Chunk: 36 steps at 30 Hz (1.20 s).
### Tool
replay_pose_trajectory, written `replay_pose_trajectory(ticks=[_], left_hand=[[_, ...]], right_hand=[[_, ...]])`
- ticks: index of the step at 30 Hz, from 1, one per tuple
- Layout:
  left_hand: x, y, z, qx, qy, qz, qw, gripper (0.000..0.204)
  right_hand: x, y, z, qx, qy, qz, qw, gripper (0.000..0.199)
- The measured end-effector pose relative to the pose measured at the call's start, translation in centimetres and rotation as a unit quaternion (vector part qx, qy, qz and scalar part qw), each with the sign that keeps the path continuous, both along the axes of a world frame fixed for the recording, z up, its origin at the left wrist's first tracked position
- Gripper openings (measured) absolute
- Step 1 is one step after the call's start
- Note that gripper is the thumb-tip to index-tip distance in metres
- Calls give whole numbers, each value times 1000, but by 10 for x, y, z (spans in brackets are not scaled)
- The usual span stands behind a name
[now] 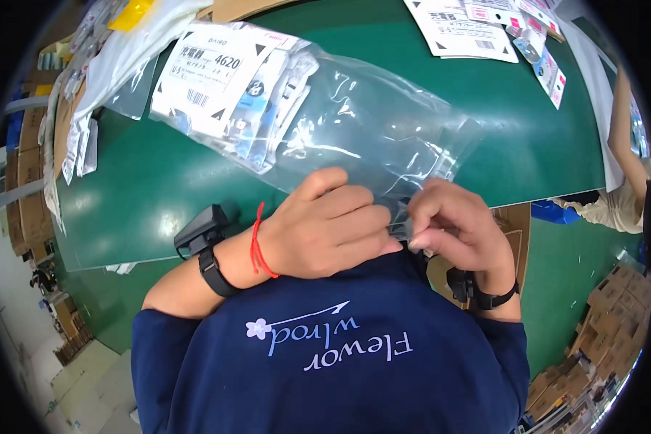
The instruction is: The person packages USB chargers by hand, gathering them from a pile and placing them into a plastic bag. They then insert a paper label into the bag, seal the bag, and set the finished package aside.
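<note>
Lying across the green table point(137, 195), the clear bag point(362, 116) could tear, I'd say, if its near end is yanked; its packets point(271, 108) could then slump; the left hand point(333, 228) arches there, knuckles up, fingers curled, their hold hidden; the right hand point(459, 224) faces it, thumb and forefinger seemingly pinching the film.
</note>
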<state>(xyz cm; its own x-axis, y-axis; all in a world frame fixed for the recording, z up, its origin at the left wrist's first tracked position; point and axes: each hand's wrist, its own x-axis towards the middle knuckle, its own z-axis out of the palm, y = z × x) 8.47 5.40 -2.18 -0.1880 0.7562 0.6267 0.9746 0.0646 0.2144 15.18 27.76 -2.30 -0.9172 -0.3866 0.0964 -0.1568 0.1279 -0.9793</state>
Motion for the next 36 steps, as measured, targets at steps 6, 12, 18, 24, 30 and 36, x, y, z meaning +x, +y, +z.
replay_pose_trajectory(ticks=[6,12,18,24,30,36], left_hand=[[-8,-15,5,18,13,-45,999,21],[-3,-20,4,-36,-31,-59,997,30],[-17,-31,9,-64,-46,-28,997,35],[-16,-46,-9,-63,33,88,994,35],[-21,-62,-26,-59,94,224,968,29],[-16,-62,-26,-50,56,263,962,20]], right_hand=[[10,108,-21,-438,104,-415,790,16],[115,253,-144,192,237,-830,467,28],[159,193,-298,436,-324,-586,600,19],[170,281,-212,233,162,-821,496,18],[-2,142,38,135,184,-595,771,34],[-132,41,19,87,-120,-89,985,48]])
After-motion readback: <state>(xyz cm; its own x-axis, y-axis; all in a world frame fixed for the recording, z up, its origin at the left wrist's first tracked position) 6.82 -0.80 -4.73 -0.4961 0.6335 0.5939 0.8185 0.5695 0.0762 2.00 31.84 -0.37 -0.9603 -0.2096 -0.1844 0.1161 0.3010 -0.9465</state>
